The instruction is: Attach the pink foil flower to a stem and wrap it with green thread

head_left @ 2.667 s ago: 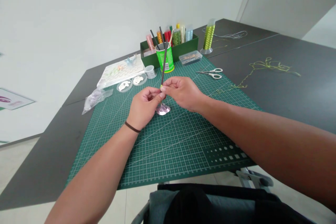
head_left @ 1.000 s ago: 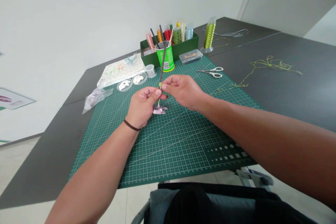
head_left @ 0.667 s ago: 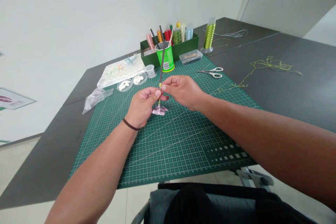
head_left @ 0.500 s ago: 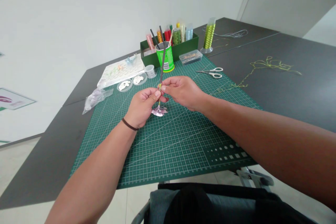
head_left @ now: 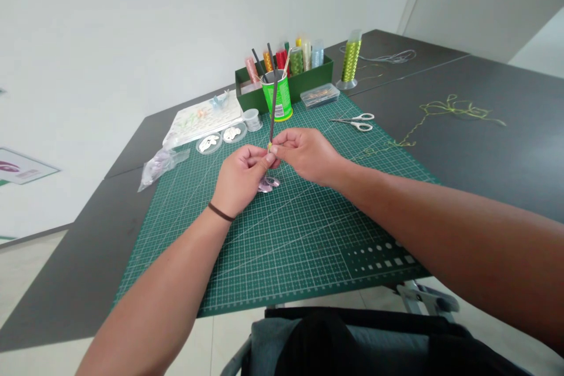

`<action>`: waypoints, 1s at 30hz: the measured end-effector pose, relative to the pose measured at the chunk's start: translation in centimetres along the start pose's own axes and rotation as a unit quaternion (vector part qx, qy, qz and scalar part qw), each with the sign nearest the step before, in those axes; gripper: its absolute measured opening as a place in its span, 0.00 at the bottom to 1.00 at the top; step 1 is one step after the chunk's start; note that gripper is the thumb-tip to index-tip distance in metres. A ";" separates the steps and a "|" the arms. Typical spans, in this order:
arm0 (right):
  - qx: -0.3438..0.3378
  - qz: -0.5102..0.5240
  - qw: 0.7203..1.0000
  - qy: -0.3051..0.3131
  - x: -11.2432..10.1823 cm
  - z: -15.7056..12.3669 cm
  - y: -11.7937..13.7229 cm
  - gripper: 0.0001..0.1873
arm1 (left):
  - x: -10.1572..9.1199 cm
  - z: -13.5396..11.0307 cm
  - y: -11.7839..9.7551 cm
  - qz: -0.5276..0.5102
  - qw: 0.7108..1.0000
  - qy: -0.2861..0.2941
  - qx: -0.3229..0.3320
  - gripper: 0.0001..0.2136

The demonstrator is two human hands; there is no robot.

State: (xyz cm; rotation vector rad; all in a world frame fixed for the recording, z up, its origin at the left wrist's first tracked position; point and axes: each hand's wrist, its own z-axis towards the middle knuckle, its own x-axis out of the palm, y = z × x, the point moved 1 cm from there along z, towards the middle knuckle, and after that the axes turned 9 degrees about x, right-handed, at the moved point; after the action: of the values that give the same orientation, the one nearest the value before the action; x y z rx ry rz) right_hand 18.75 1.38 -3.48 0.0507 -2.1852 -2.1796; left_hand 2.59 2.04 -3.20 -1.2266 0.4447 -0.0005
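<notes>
The left hand point(head_left: 240, 179) and right hand point(head_left: 306, 157) met in a closed pinch grip, both holding a slim dark stem point(head_left: 273, 108) at its yellow-green wire wrapping point(head_left: 269, 145). The stem stood almost upright, its top leaning slightly toward 1 o'clock, and a pale pink flower point(head_left: 268, 184) sat at its lower end, just below the hands at 6 o'clock, over a green cutting mat point(head_left: 282, 247). On the mat at 12 o'clock stood a green can point(head_left: 282, 100) holding dark rods, before a green box point(head_left: 308, 73) of thread spools. Scissors point(head_left: 355, 123) lay at 2 o'clock, two clear dishes of white petals point(head_left: 208, 143) at 10 o'clock, and loose yellow-green wire point(head_left: 453, 107) on the dark table point(head_left: 88, 270) at 3 o'clock.
</notes>
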 end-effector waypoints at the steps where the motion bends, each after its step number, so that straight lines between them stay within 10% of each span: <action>1: -0.003 -0.006 1.000 -0.002 0.0 0.0 -0.1 0.06 | 0.0 0.0 0.1 0.011 1.000 -0.004 0.004 0.15; 30: -0.006 0.048 0.998 0.041 0.2 -0.4 0.2 0.05 | 0.0 0.0 -0.4 -0.162 0.986 0.045 -0.021 0.17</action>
State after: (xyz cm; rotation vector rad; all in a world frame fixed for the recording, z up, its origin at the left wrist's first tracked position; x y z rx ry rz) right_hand 18.61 0.95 -3.29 0.0343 -2.0869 -2.0999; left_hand 2.62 1.92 -2.86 -1.3330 0.3207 -0.3264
